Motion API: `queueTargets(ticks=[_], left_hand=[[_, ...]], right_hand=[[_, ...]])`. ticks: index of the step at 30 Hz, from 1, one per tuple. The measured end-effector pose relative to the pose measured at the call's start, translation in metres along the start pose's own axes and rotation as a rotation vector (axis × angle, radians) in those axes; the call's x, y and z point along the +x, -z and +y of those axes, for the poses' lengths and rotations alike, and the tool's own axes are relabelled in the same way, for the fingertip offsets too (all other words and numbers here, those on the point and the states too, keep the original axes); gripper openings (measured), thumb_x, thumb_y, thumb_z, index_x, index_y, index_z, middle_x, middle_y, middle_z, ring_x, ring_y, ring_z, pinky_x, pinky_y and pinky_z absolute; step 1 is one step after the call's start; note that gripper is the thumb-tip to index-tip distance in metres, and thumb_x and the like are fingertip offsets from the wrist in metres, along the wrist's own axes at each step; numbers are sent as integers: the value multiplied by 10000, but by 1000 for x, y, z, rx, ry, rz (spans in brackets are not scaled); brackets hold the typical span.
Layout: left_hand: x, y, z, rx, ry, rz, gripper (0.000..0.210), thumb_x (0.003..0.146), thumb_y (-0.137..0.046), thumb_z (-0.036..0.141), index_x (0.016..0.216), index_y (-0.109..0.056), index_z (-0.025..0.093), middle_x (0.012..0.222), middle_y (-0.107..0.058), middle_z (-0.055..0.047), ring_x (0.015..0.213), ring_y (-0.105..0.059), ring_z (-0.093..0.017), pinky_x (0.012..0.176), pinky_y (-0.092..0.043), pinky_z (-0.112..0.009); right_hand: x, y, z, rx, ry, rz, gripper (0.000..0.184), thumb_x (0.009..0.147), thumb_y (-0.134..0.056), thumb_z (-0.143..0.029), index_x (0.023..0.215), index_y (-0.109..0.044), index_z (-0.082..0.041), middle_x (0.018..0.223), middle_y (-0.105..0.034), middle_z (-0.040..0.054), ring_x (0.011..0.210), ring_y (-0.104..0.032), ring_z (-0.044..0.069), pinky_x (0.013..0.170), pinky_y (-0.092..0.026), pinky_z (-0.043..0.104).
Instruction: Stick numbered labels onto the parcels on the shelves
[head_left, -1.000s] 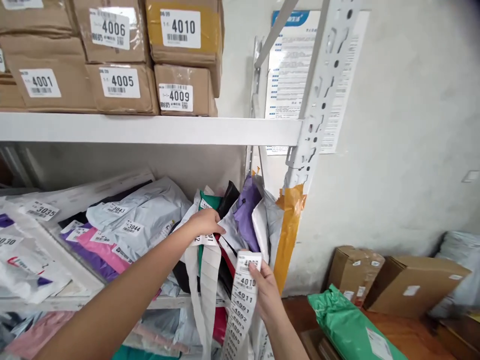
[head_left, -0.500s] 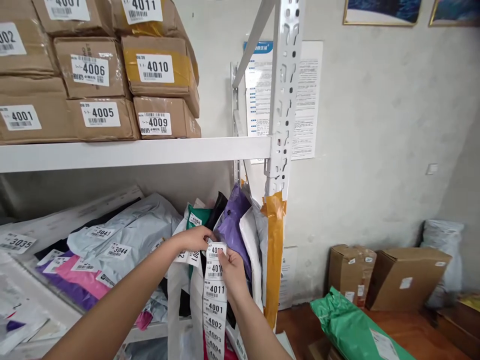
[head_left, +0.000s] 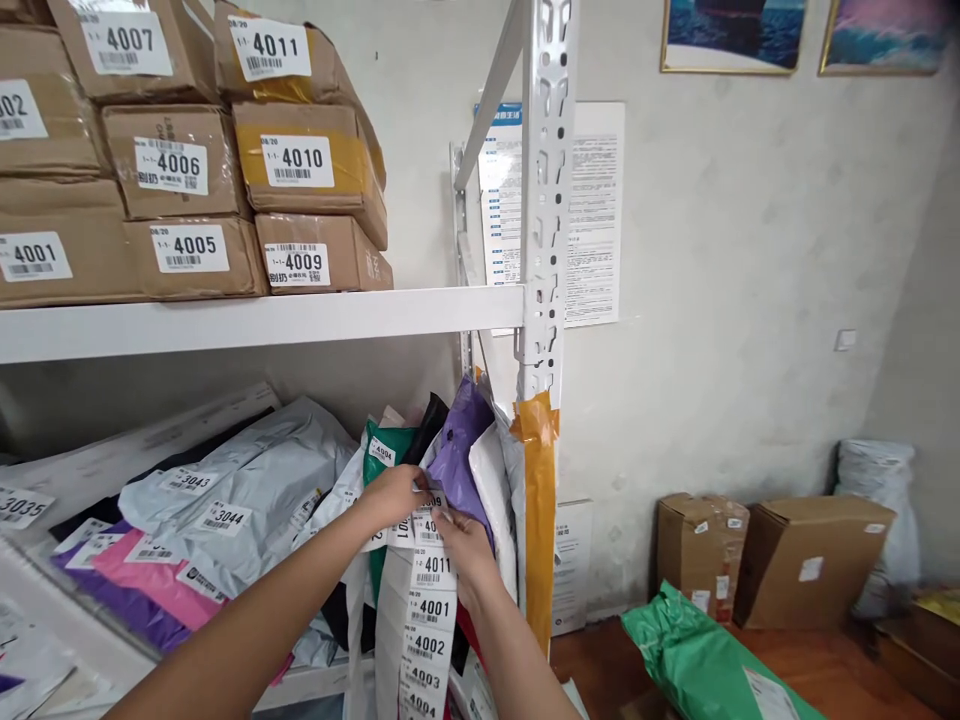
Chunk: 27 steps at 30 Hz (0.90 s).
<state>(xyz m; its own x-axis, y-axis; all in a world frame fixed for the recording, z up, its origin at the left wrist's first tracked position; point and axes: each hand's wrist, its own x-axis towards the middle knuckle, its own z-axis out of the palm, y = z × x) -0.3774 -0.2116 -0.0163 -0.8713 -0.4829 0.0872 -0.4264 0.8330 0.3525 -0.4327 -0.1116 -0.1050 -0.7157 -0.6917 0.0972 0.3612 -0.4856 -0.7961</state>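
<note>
With our left hand (head_left: 394, 497) and right hand (head_left: 466, 548) both pinching its upper end, we have the strip of labels (head_left: 431, 608) hanging before the bags (head_left: 456, 450), probably light, limp and tearable, best held by its edges.

The label strip (head_left: 429, 625) shows 4001, 4002; a carton (head_left: 309, 168), 4010.

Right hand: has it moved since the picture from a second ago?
Yes: judged against the orange-taped post, the right hand has moved left and slightly up, toward the left hand.
</note>
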Motion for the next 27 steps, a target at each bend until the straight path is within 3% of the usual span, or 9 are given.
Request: queueTargets(ticks=[5, 9, 13, 16, 18, 20, 22, 25, 27], left_hand=[[-4, -5, 4, 94, 26, 36, 245, 776, -509, 309, 930, -642, 173, 1010, -697, -123, 951, -636, -288, 693, -432, -298], [-22, 8, 17, 162, 51, 65, 361, 775, -522, 294, 1108, -559, 159, 975, -686, -145, 892, -638, -321, 615, -402, -313], [-33, 40, 39, 122, 78, 151, 372, 906, -237, 428, 1124, -469, 236, 755, -646, -60, 670, -614, -259, 511, -332, -287], [-19, 51, 43, 26, -26, 109, 380, 834, -394, 506, 1110, -421, 246, 758, -610, -12, 625, -564, -211, 518, -327, -268], [-5, 50, 35, -25, -141, 2, 360, 726, -552, 367, 1050, -459, 241, 812, -606, 6, 667, -550, -186, 565, -353, -256], [5, 46, 23, -97, -235, -123, 263, 676, -551, 261, 938, -544, 235, 895, -630, 14, 791, -569, -177, 673, -400, -244], [11, 44, 13, -199, -242, -204, 193, 723, -488, 292, 857, -607, 218, 958, -656, 8, 897, -578, -180, 772, -417, -241], [12, 44, 8, -259, -195, -206, 344, 796, -420, 454, 819, -637, 189, 891, -666, -19, 853, -586, -197, 763, -427, -265], [13, 43, 10, -195, -212, -155, 348, 738, -521, 513, 789, -633, 187, 838, -653, -11, 822, -574, -200, 742, -416, -265]], right_hand=[[-16, 4, 5, 6, -150, 66, 507, 457, -796, -579, 689, -675, -145, 542, -667, 34, 543, -634, 214, 602, -506, 338], [-47, 18, 8, -24, -125, -132, 516, 461, -853, -473, 821, -685, -143, 701, -717, 48, 650, -655, 206, 660, -497, 317], [-63, 27, -12, -44, 7, -227, 379, 618, -788, -463, 813, -691, -152, 671, -697, 37, 608, -628, 167, 599, -461, 263], [-53, 18, -31, 3, 65, -160, 393, 698, -713, -511, 900, -676, -176, 664, -679, 23, 597, -611, 164, 574, -457, 262], [-40, 9, -37, 51, 97, -121, 438, 682, -717, -527, 948, -658, -184, 655, -669, 12, 578, -593, 160, 537, -439, 252], [-24, 1, -34, 78, 99, -88, 483, 645, -731, -553, 943, -648, -182, 623, -655, -1, 541, -570, 149, 508, -417, 243], [-10, -5, -27, 71, 88, -71, 510, 594, -747, -583, 873, -651, -168, 604, -648, -6, 517, -548, 135, 508, -406, 239], [6, -12, -12, 51, 127, -27, 538, 528, -749, -632, 746, -644, -151, 603, -651, 7, 522, -540, 135, 530, -412, 250], [11, -16, -5, 67, 136, 14, 550, 510, -742, -653, 703, -634, -150, 594, -649, 11, 529, -543, 141, 546, -419, 260]])
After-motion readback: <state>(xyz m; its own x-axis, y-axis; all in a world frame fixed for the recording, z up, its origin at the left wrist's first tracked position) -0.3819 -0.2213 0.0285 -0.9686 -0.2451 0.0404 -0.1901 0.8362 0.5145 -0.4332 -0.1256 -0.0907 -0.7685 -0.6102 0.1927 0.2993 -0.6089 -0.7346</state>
